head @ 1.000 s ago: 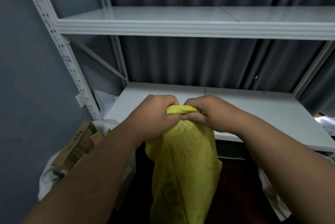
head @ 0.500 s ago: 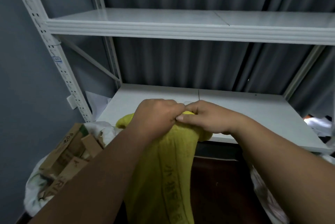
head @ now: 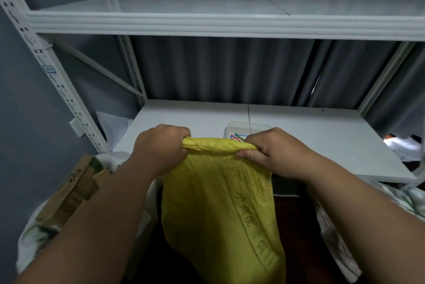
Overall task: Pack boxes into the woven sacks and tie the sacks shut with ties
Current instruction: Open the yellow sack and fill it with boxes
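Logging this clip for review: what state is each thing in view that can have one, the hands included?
yellow woven sack: hanging limp, top edge bunched and stretched between both hands
left hand: grip closed on the sack's top edge
right hand: grip closed on the sack's top edge
clear tray: open-topped, coloured ties inside
white sack: open, cardboard boxes sticking out

Left hand (head: 161,148) and right hand (head: 273,152) grip top edge of yellow woven sack (head: 220,210), stretched between them; colored ties (head: 236,137) in clear tray (head: 248,128) behind, on shelf (head: 322,145).
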